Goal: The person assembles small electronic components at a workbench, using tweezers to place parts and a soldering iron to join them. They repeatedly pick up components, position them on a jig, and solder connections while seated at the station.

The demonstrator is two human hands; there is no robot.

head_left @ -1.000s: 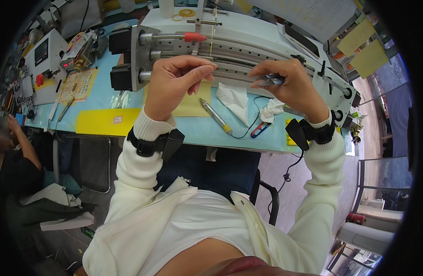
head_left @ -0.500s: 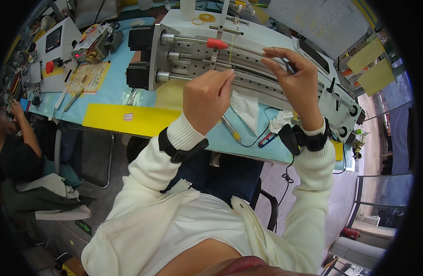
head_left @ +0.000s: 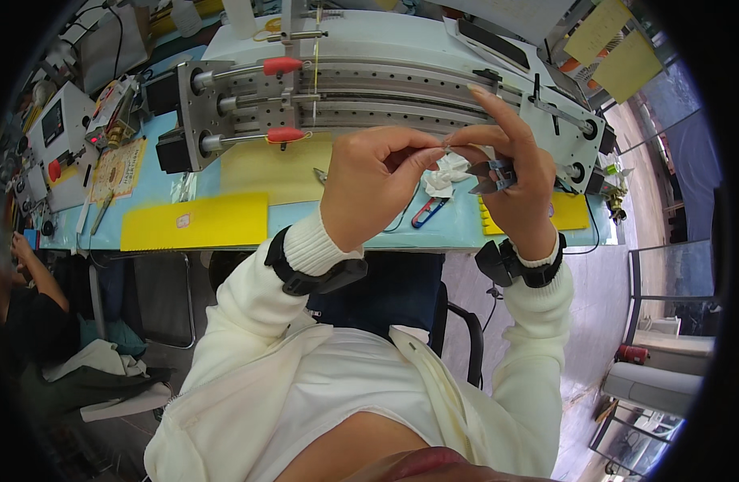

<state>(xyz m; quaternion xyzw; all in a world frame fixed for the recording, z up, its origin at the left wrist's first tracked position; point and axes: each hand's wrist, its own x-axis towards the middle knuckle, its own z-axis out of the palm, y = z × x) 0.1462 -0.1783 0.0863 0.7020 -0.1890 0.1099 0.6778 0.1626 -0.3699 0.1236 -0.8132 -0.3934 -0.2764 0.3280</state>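
My left hand [head_left: 377, 181] is closed in a pinch in front of the long metal rail machine [head_left: 353, 104]. Its fingertips meet the thumb and a finger of my right hand [head_left: 518, 165]; whatever lies between them is too small to make out. Tucked in the right palm is a small metal tool with two pointed blades [head_left: 491, 177], like snips, tips toward the left. The right index finger stands raised. Left of the hands, a yellow thread [head_left: 315, 68] runs across the machine, beside an upper red clip-like piece [head_left: 282, 66] and a lower red piece [head_left: 284, 135].
Crumpled white tissue [head_left: 445, 177] and a red-and-blue utility knife [head_left: 429, 213] lie just under my hands. A yellow folder [head_left: 194, 222] lies along the front edge at left, with a control box [head_left: 60, 120] beyond. Another person's arm [head_left: 41, 271] is at far left.
The view has swung right. My hands have left the machine's thread area and come together fingertip to fingertip. The pointed tool has turned inside my right palm, and the lower red piece is uncovered.
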